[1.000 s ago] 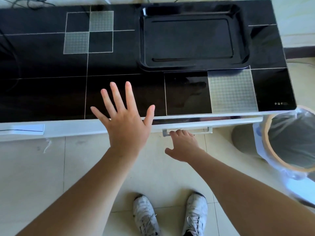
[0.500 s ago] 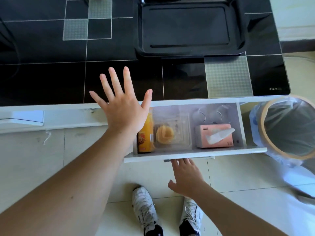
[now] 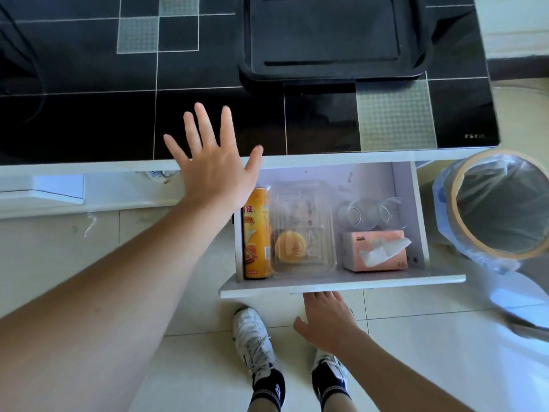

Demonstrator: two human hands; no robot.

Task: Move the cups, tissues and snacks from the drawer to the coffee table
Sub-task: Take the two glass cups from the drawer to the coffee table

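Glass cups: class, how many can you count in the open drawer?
2. One cup stands at the drawer's back behind the tissue box; the other cup stands beside it, nearer the right wall. More could be hidden further back.

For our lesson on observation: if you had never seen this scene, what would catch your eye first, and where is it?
First the open drawer under the black coffee table, holding an orange snack can at its left, a clear food box beside it, and a pink tissue box with two glass cups behind. Next, the left hand, fingers spread, at the table's front edge. The right hand is at the drawer front.
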